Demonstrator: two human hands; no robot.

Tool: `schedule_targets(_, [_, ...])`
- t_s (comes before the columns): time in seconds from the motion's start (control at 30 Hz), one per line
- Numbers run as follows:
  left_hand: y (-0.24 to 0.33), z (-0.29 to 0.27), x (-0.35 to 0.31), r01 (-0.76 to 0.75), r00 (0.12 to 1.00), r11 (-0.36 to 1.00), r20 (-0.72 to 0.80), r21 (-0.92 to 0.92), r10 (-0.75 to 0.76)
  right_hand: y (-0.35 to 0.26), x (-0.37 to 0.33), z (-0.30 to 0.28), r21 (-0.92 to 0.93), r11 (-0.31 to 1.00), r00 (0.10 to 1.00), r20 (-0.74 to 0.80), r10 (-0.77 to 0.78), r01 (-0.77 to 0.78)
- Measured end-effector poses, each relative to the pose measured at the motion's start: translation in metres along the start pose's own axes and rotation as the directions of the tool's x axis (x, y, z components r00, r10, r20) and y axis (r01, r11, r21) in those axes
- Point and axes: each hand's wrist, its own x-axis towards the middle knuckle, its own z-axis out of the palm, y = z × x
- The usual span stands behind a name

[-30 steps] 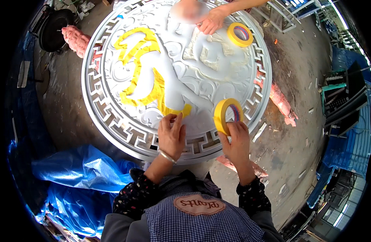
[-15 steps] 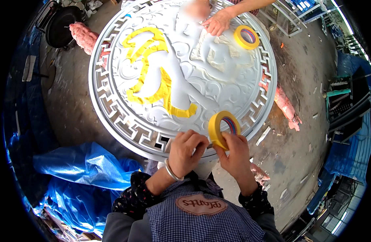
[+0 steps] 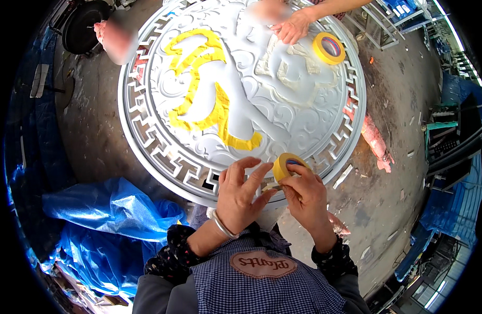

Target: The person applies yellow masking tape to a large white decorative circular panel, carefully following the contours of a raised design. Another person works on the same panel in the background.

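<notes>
The right hand (image 3: 305,198) is closed around a yellow tape roll (image 3: 287,165), gripping it from below with fingers and thumb wrapped on its rim, the roll tilted up on edge just above the near rim of a large round white relief panel (image 3: 147,131). The left hand (image 3: 241,196) sits just beside it at the roll's nine o'clock, fingers spread and slightly curled, thumb and forefinger meeting at a short pale strip of tape (image 3: 273,185) that runs from the roll; whether the fingertips actually pinch the strip cannot be told. A silver bangle (image 3: 220,226) circles the left wrist. On the panel, at about eleven o'clock from the hands, a raised figure is covered in yellow masking (image 3: 215,107), the rest of the carved swirls bare white. At the panel's far edge, toward one o'clock, another person's hand (image 3: 292,29) rests on the relief, with a second yellow tape roll (image 3: 329,48) lying flat just beside it. A crumpled blue plastic sheet (image 3: 105,220) lies on the concrete floor (image 3: 89,146) at the person's eight o'clock, well apart from the roll.
</notes>
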Motion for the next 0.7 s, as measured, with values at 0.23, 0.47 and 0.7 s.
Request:
schedule_targets(0.23, [-0.020, 0.017, -0.012, -0.046, 0.997, 0.997, 0.064, -0.067, 0.050, -0.007, 0.004, 0.003, -0.072, 0.997, 0.998, 0.048, -0.034, 0.037])
schedule_targets(0.47, [-0.021, 0.014, -0.010, 0.020, 0.997, 0.996, 0.080, -0.087, -0.013, -0.006, 0.005, 0.009, -0.115, 0.992, 0.993, 0.112, -0.032, 0.045])
schedule_targets(0.7, [-0.015, 0.018, -0.013, 0.298, 0.954, 0.841, 0.115, -0.452, -0.277, -0.005, 0.005, 0.026, -0.141, 0.983, 0.989, -0.065, -0.131, 0.121])
